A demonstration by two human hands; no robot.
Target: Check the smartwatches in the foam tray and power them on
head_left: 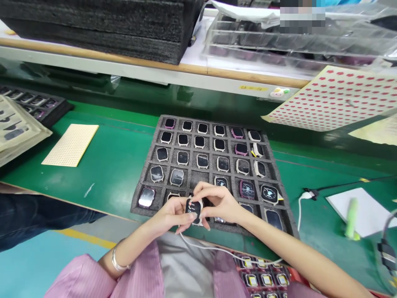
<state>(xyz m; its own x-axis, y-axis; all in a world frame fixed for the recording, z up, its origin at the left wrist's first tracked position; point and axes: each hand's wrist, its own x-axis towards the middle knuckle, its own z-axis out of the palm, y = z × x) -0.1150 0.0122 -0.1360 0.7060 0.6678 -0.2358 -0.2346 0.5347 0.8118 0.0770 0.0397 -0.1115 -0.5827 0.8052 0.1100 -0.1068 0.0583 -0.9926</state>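
Observation:
A strapless smartwatch [196, 208] with a lit screen is held up over the front edge of a dark foam tray [198, 176]. My left hand [177, 214] grips it from the left, thumb on the lower screen. From the other side my right hand [221, 202] pinches the watch's right edge between thumb and fingers. A white cable [214, 248] runs from beneath my left hand toward the right; its end is hidden. Rows of watch bodies, some with lit screens, lie in the tray's compartments, and my forearms cover some of the front ones.
Stacked black foam [124, 29] and clear plastic trays [266, 41] sit on the shelf above. A red-dotted sheet [338, 99] hangs at right. A yellow pad [71, 145] lies left. At right are a green marker [352, 217] and white paper [369, 207]. Another tray [262, 279] is at my lap.

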